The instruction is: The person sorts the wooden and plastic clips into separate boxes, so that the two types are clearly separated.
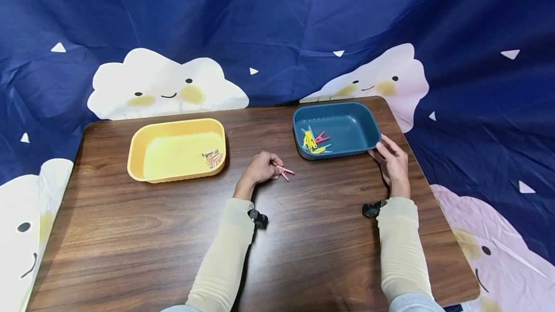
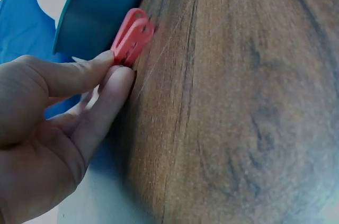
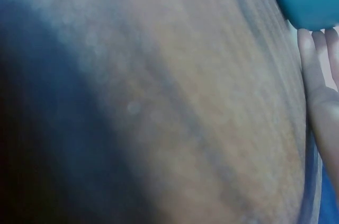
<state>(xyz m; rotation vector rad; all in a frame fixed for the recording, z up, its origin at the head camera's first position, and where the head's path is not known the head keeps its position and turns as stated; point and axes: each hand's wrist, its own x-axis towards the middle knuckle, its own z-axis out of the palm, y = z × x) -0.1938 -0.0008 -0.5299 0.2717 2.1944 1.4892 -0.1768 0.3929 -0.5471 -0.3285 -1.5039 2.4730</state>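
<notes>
Between thumb and fingertips my left hand [image 1: 262, 167] pinches a pink plastic clothespin [image 1: 286, 171], over the table in front of the blue bin. Its two handle ends point away from the fingers in the left wrist view, while the pinched end is hidden. My right hand [image 1: 393, 160] touches the near right corner of the blue bin [image 1: 337, 153] from outside, with fingers extended. In the right wrist view, straight fingers [image 3: 312, 68] meet the bin's wall. Inside that bin lie yellow clothespins [image 1: 309, 141], a darker pink clothespin [image 1: 321, 137] and some light blue ones.
A yellow bin [image 1: 162, 177] stands at the left of the table, with several small wooden clothespins [image 1: 213, 159] in its near right corner. The wood-grain table [image 1: 130, 240] reaches back to a blue cloud-print curtain [image 1: 277, 23].
</notes>
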